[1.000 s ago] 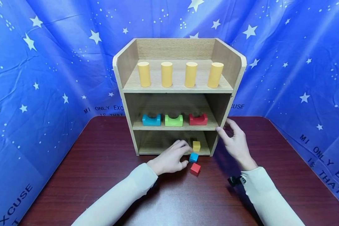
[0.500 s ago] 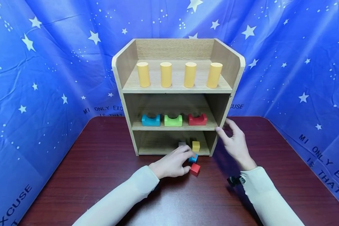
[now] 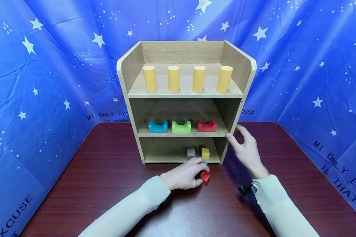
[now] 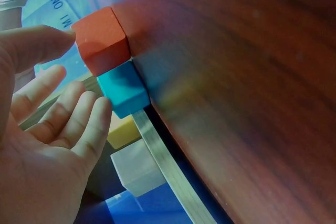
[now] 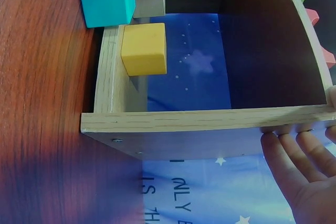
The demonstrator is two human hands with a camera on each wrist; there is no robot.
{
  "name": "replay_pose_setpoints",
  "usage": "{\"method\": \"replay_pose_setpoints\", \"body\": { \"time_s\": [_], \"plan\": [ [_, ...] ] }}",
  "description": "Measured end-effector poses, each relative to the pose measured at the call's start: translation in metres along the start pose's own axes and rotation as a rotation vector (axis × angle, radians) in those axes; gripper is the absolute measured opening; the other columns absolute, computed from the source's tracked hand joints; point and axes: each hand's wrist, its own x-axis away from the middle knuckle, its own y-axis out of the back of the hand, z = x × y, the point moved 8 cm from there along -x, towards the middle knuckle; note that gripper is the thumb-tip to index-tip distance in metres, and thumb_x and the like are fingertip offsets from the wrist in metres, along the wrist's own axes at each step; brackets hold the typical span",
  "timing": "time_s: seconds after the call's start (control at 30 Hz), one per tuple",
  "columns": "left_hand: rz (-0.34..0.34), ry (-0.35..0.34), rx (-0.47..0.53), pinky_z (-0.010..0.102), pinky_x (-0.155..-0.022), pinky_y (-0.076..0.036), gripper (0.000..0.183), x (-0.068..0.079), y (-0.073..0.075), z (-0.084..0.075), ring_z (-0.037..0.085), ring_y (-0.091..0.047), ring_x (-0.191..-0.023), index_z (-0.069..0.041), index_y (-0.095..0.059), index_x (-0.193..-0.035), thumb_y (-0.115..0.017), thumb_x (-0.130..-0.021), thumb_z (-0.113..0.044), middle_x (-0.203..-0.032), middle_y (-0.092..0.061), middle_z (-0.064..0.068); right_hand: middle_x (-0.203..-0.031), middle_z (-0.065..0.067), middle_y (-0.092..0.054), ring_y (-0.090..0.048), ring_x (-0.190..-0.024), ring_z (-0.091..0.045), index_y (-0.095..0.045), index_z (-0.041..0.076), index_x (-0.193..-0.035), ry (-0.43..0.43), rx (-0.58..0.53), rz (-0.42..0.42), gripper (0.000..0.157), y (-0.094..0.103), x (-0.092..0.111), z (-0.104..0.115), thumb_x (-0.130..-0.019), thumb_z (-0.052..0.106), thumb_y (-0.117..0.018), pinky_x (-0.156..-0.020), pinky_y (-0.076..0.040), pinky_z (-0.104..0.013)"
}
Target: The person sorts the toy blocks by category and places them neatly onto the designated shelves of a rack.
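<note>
My left hand (image 3: 185, 173) reaches over the table in front of a wooden shelf unit (image 3: 185, 96), its fingers loosely bent. Its thumb tip is right at a red cube (image 4: 102, 40), with the other fingers spread apart from the thumb. A blue cube (image 4: 124, 88) touches the red one; in the head view the hand mostly covers it. On the bottom shelf, a grey cube (image 3: 191, 153) and a yellow cube (image 3: 205, 153) sit side by side. My right hand (image 3: 249, 151) holds the unit's right side panel (image 5: 210, 119), thumb at the front edge, fingertips on the outer face.
Several yellow cylinders (image 3: 173, 79) stand upright along the top shelf. The middle shelf bears a blue arch block (image 3: 158, 127), a green one (image 3: 181, 127) and a red one (image 3: 207, 126). A blue star-patterned curtain (image 3: 47, 82) surrounds the dark red table (image 3: 106, 171).
My left hand has moved from beside the blue cube toward me and right, up to the red cube. The grey cube has come into sight on the bottom shelf. The right hand keeps its place.
</note>
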Motion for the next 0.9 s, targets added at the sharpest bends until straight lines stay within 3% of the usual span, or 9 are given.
{"method": "replay_pose_setpoints", "body": {
  "time_s": [0.13,0.9],
  "plan": [
    [0.008,-0.004,-0.008,0.02,-0.096,-0.039,0.036,-0.001,-0.002,-0.001,0.008,-0.05,-0.11,-0.015,-0.062,-0.114,-0.072,-0.08,-0.016,-0.11,-0.052,-0.005,-0.102,-0.021,-0.065,-0.058,-0.091,-0.003,-0.057,-0.005,-0.123,-0.002,0.001,0.002,0.036,0.002,0.001,0.016,-0.087,0.0,-0.065,-0.077,-0.045,-0.011],
    [0.094,0.007,-0.057,0.018,-0.092,-0.04,0.031,-0.008,-0.011,-0.001,0.007,-0.052,-0.103,-0.016,-0.065,-0.111,-0.072,-0.081,-0.011,-0.104,-0.053,-0.007,-0.102,-0.021,-0.064,-0.058,-0.09,-0.003,-0.057,-0.007,-0.121,0.01,0.018,0.003,0.035,0.002,0.002,0.018,-0.087,-0.001,-0.065,-0.076,-0.045,-0.012]
  ]
}}
